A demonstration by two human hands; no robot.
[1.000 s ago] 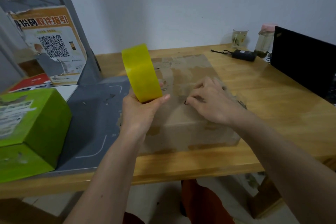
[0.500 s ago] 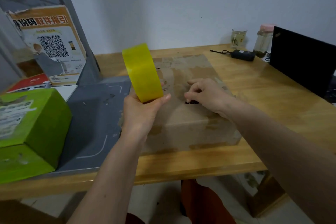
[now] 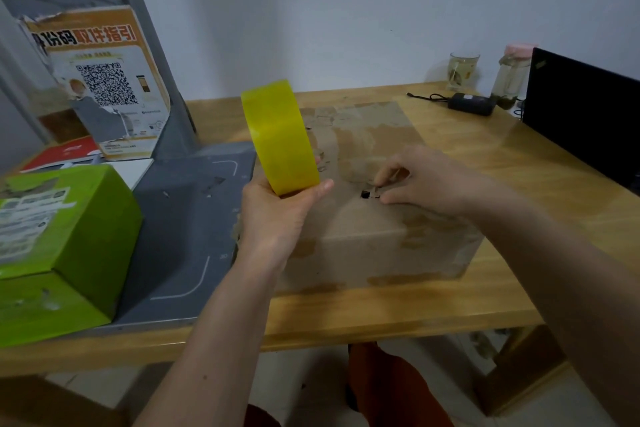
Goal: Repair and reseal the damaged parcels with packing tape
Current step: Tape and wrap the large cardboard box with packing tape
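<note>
A worn brown cardboard box (image 3: 374,239) lies on the wooden table (image 3: 381,315), its top scuffed and patched with old tape. A small dark hole (image 3: 365,194) is torn in the top. My left hand (image 3: 277,215) grips a yellow tape roll (image 3: 280,137) from below and holds it upright over the box's left edge. On the box top my right hand (image 3: 426,180) has thumb and forefinger pinching the torn cardboard flap just right of the hole.
A green parcel (image 3: 59,243) sits at the left on a grey scale platform (image 3: 187,218) with a QR-code poster (image 3: 100,80) behind it. At the back right are a glass (image 3: 463,70), a jar (image 3: 512,76), a black adapter (image 3: 471,104) and a laptop screen (image 3: 585,118).
My right hand has slid left and back along the box top, uncovering the hole, and now pinches the flap at its edge. The left hand and roll have barely moved.
</note>
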